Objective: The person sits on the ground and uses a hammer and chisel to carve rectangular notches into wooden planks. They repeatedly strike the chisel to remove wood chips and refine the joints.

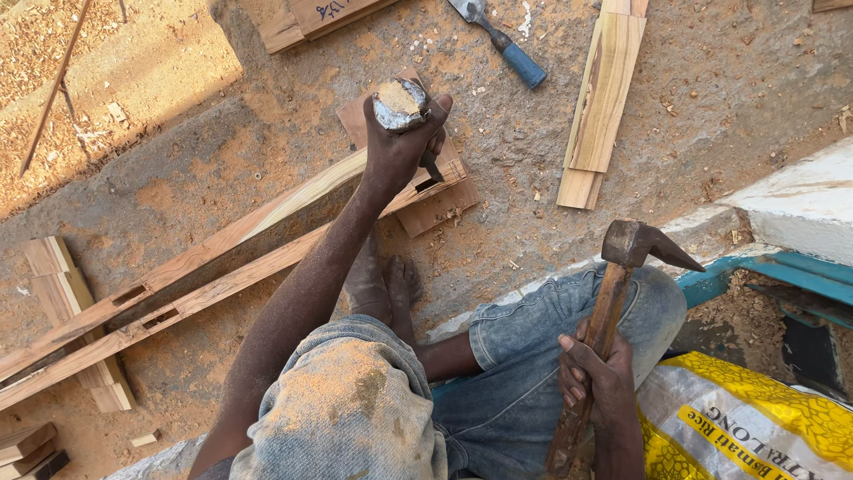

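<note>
Left hand (404, 142), upper centre, fingers wrapped tight round a chisel (402, 105), its battered top facing up, tip at a mortise in the long plank (213, 258) running lower left to centre. Right hand (597, 378), lower right, fist closed on hammer (622, 302) handle, head raised above knee. Second chisel (502, 40) lies top centre on the dusty ground.
</note>
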